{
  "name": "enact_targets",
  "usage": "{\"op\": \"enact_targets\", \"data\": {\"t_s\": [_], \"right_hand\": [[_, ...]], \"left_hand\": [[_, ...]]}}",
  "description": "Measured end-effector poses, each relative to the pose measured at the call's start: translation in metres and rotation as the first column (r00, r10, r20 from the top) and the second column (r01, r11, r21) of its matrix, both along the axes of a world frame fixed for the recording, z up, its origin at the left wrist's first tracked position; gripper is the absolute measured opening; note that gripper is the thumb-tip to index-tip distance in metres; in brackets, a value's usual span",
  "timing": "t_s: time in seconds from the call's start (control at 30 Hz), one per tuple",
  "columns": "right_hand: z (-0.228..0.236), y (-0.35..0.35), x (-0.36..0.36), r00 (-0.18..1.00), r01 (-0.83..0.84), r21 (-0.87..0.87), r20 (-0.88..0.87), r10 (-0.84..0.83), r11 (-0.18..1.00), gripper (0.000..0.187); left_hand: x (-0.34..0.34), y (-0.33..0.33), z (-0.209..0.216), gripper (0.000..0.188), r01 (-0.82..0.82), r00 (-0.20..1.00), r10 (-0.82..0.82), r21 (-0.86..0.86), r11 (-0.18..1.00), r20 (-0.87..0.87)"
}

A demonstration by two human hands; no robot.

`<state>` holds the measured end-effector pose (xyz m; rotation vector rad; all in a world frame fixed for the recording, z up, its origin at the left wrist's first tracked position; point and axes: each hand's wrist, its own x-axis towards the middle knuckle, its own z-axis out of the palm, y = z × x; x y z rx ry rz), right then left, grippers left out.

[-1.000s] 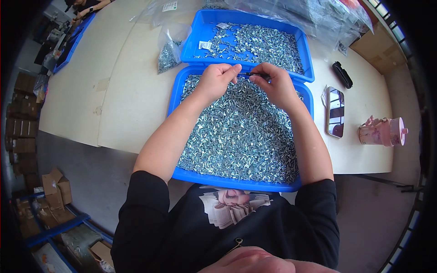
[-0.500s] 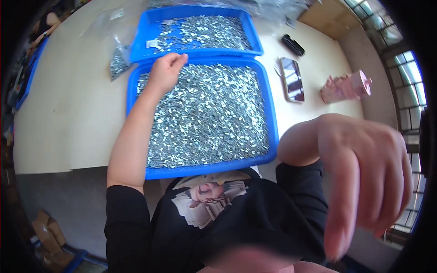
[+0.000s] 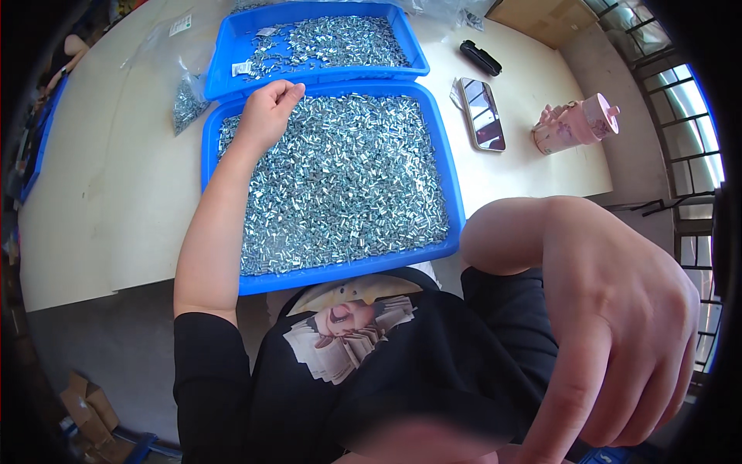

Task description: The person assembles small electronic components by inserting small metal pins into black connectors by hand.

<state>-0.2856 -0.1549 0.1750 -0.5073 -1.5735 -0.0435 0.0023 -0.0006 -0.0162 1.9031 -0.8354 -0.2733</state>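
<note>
At the far left corner of the near blue tray (image 3: 461,220), my left hand (image 3: 267,116) hovers with its fingers curled and the thumb against them. Whatever they hold, if anything, is hidden. Below it spread many small silvery metal pieces (image 3: 340,185), short and tube-like, filling this tray. Raised close to the camera on the right is my right hand (image 3: 618,317), its back showing. Its index finger stretches down and the other fingers bend loosely apart from it. I see nothing held there, and the index fingertip is cut off at the lower edge.
Behind stands another blue tray (image 3: 309,76) with more metal pieces and a white label (image 3: 242,69). A clear bag of pieces (image 3: 188,107) lies left of it. On the right are a phone (image 3: 483,116), a black case (image 3: 480,58), a pink tumbler (image 3: 572,126) and a cardboard box (image 3: 541,19).
The view has shifted slightly, so the trays and table things sit a little higher and further left. My right hand's index finger has swung lower and leftward; my left hand stays curled over the tray.
</note>
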Motion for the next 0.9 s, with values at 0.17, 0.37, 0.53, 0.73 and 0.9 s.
{"op": "enact_targets", "data": {"t_s": [0.17, 0.37, 0.53, 0.73, 0.9], "right_hand": [[0.001, -0.010, -0.009, 1.000, -0.017, -0.021, -0.022, 0.017, 1.000, 0.016], [-0.001, 0.000, 0.013, 0.998, -0.038, -0.049, -0.048, 0.035, 0.998, 0.016], [0.000, -0.007, 0.006, 0.996, -0.059, -0.073, -0.072, 0.054, 0.996, 0.016], [0.002, -0.017, 0.005, 0.993, -0.074, -0.110, -0.095, 0.064, 0.991, 0.016], [0.002, 0.005, 0.026, 0.990, -0.093, -0.141, -0.120, 0.077, 0.986, 0.015]], "left_hand": [[0.001, 0.001, 0.001, 0.029, -0.006, 1.000, 0.006, 0.025, 1.000, -0.006], [0.004, -0.001, -0.001, 0.026, 0.007, 1.000, -0.007, 0.021, 1.000, 0.003], [0.002, -0.001, 0.000, 0.026, 0.004, 1.000, -0.004, 0.022, 1.000, 0.001], [0.001, -0.003, -0.003, 0.028, -0.008, 1.000, 0.009, -0.011, 1.000, 0.023], [0.002, -0.001, -0.001, 0.029, -0.019, 0.999, 0.019, -0.022, 1.000, 0.028]]}}
